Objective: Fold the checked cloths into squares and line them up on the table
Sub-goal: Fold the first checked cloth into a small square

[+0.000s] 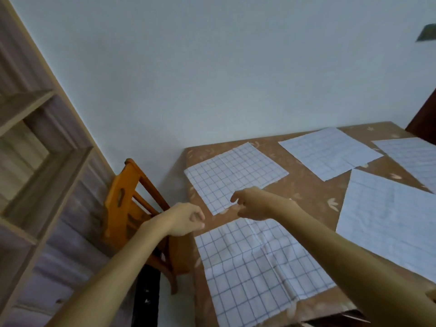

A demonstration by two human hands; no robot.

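Observation:
Several white checked cloths lie on the brown leaf-patterned table [306,185]. A folded square cloth [236,173] sits at the far left corner. My right hand [252,205] hovers at its near edge, with forefinger and thumb curved and slightly apart and nothing visibly pinched. My left hand [186,219] is in the air over the table's left edge, fingers curled against the thumb, holding nothing. A larger creased cloth [259,263] lies spread under my right forearm. More cloths lie flat at the back [330,152], at the far right [412,156] and at the right [389,220].
An orange wooden chair [125,204] stands close against the table's left side. A wooden shelf unit [35,161] fills the left. A plain pale wall runs behind the table. A dark object [146,296] is on the floor under the chair.

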